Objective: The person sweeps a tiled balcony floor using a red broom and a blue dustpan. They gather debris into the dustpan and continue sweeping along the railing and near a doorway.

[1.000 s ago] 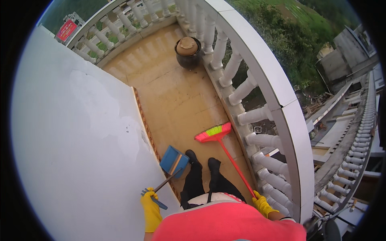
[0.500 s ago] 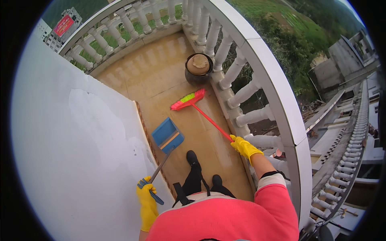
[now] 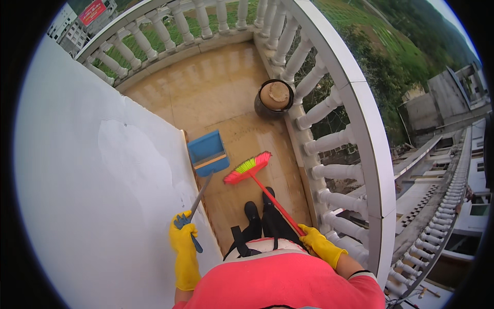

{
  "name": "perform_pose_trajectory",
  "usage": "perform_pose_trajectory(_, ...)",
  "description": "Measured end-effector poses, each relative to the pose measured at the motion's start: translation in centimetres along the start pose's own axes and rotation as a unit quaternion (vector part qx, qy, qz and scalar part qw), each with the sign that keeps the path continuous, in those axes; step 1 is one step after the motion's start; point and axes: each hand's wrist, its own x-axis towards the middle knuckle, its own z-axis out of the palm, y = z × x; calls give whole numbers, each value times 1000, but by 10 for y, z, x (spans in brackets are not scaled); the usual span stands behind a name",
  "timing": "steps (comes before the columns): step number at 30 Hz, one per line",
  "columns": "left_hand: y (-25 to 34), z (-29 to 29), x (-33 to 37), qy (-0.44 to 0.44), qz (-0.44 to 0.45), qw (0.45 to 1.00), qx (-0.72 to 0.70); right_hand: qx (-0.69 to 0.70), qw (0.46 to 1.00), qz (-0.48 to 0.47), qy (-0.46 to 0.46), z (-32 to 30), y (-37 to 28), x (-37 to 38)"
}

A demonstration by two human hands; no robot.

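My left hand (image 3: 183, 232), in a yellow rubber glove with blue on the fingers, is closed around the grey handle of a blue dustpan (image 3: 206, 147). The pan lies by the white wall's foot, its comb-like strip of teeth towards me. My right hand (image 3: 320, 243), also gloved in yellow, grips the red stick of a broom (image 3: 248, 167). The broom's head, with red and yellow-green bristles, is on the tan tiled floor just in front of my feet, to the right of the dustpan and apart from it.
A dark pot (image 3: 269, 109) with a round brown clay jar (image 3: 276, 96) inside stands against the balcony's right side. A white balustrade (image 3: 329, 108) runs along the right and far edges. The plastered wall (image 3: 103, 195) closes the left. My black shoes (image 3: 252, 210) stand near the broom.
The broom head has come back nearer my feet, and my right hand has drawn lower. My feet have stepped, and the view has shifted. The dustpan is now farther ahead of my feet.
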Motion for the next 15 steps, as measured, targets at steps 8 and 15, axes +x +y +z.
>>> perform_pose_trajectory(8, 32, 32, 57, 20, -33, 999, -3, 22, 999, -7, 22, -26, -163, 91)
perform_pose_trajectory(15, 106, 81, 98, 35, -84, 996, 16, 65, 994, -85, 27, -62, -411, 207)
